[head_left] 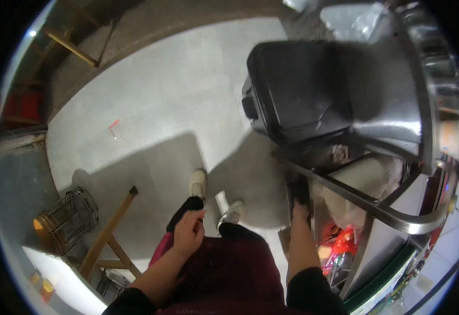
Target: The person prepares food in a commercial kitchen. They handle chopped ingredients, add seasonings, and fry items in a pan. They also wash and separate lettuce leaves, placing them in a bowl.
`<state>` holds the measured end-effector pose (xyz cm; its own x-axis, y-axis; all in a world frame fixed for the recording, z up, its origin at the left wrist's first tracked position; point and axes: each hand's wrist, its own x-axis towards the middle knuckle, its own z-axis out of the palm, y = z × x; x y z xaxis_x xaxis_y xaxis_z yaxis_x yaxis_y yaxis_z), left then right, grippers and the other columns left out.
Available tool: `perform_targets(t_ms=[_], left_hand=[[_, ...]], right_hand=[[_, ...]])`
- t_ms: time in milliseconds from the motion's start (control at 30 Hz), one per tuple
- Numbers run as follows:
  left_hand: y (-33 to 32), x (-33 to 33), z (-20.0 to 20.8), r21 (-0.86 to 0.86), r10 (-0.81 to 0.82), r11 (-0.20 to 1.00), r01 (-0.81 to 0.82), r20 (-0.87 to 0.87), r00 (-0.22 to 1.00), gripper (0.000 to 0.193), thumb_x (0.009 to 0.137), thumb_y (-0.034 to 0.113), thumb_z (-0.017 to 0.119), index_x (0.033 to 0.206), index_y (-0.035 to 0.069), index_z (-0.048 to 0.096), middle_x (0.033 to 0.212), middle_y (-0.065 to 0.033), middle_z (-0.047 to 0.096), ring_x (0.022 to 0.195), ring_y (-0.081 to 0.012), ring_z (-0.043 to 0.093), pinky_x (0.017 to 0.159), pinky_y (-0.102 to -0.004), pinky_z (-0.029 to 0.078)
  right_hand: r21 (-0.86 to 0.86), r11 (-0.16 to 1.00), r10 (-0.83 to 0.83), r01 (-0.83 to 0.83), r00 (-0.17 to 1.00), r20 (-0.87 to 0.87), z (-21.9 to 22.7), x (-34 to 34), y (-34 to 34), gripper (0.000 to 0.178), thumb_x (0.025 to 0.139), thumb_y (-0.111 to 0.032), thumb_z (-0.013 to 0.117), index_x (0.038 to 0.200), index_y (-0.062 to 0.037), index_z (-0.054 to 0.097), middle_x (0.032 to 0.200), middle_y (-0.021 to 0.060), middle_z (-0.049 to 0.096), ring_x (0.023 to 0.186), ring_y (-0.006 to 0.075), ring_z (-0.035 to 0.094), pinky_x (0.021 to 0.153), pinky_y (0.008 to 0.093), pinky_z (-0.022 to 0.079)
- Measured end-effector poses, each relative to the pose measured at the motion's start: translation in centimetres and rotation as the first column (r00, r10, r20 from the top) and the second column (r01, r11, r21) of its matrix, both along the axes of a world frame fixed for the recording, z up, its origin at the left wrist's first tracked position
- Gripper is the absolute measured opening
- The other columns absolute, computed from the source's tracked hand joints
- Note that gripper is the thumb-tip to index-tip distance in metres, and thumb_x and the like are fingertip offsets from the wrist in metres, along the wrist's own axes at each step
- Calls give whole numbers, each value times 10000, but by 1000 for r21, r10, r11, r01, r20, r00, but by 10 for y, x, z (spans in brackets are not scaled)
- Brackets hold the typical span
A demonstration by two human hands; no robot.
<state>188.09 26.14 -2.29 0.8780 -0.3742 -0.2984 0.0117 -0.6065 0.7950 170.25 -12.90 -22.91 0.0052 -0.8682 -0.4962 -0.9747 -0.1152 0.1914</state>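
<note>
My left hand (pixel 189 233) hangs in front of my dark red apron (pixel 213 273), its fingers curled in and nothing visible in them. On the other side, my right arm reaches forward beside a shelf unit (pixel 371 202) with a metal frame. My right hand (pixel 300 210) is at the unit's left edge, where its fingers are lost in dark shadow; whether they hold anything is hidden. Close to that hand, a large pale wrapped bundle (pixel 368 181) and red plastic bags (pixel 345 241) lie inside the unit.
A black lidded bin (pixel 303 89) stands ahead at right, by a curved metal rim (pixel 418 226). At left are a wooden-legged stool (pixel 108 231), a round wire rack (pixel 74 215) and a white board (pixel 64 278). My shoes stand on the grey floor (pixel 161 79).
</note>
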Motion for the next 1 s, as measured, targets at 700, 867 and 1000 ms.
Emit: perform_targets(t_ms=[700, 867, 1000], left_hand=[[-8, 52, -31, 200, -97, 972, 127, -157, 983, 245, 817, -79, 573, 1007, 54, 651, 844, -90, 622, 733, -212, 607, 649, -300, 483], [-11, 39, -27, 186, -159, 965, 187, -157, 975, 235, 805, -70, 589, 982, 70, 656, 842, -89, 630, 733, -232, 614, 657, -308, 488], [-12, 26, -21, 241, -256, 926, 290, -161, 953, 206, 806, -58, 603, 960, 69, 654, 857, -96, 638, 739, -257, 630, 661, -327, 499]], right_hand=[[-303, 867, -335, 395, 913, 231, -67, -80, -44, 454, 910, -451, 578, 1080, -44, 687, 1108, 180, 686, 1008, 328, 646, 875, 435, 486], [-294, 858, -359, 421, 902, 241, -54, -90, -46, 436, 910, -440, 578, 1063, -46, 687, 1090, 178, 688, 990, 323, 648, 858, 434, 490], [-293, 855, -372, 428, 900, 228, -48, -93, -42, 422, 911, -430, 577, 1050, -47, 687, 1076, 177, 690, 976, 319, 650, 845, 433, 493]])
